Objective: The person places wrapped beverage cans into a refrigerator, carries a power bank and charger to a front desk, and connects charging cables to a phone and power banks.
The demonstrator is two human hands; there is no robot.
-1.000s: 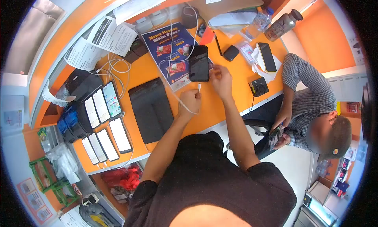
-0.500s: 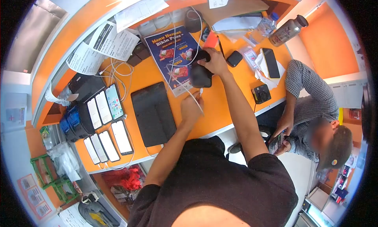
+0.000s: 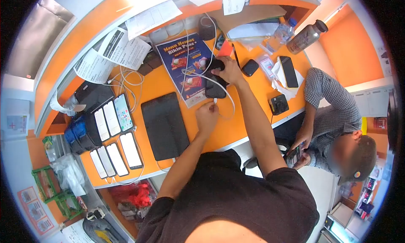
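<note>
My right hand (image 3: 230,71) is closed around a black handheld device (image 3: 216,90) with a rounded lower end, over the right edge of a printed menu sheet (image 3: 181,53). Its exact kind I cannot make out. Just below it, my left hand (image 3: 207,117) is in a pinch on a white cable plug (image 3: 215,101), close to the device's lower end. Whether the plug is inserted I cannot tell. A white cable (image 3: 232,100) loops from near my left hand up across the device and the menu.
Left of my hands lies a black tablet-like slab (image 3: 164,125); beyond it are several lit phones (image 3: 111,117). On the right are a small black case (image 3: 250,67), a phone (image 3: 288,71) on paper, a black box-shaped device (image 3: 279,104) and a metal bottle (image 3: 308,36). A person (image 3: 333,116) sits at right.
The black device has turned and shifted slightly downward in my right hand. My left hand's fingers have closed more tightly, and the white cable now arcs out to the right.
</note>
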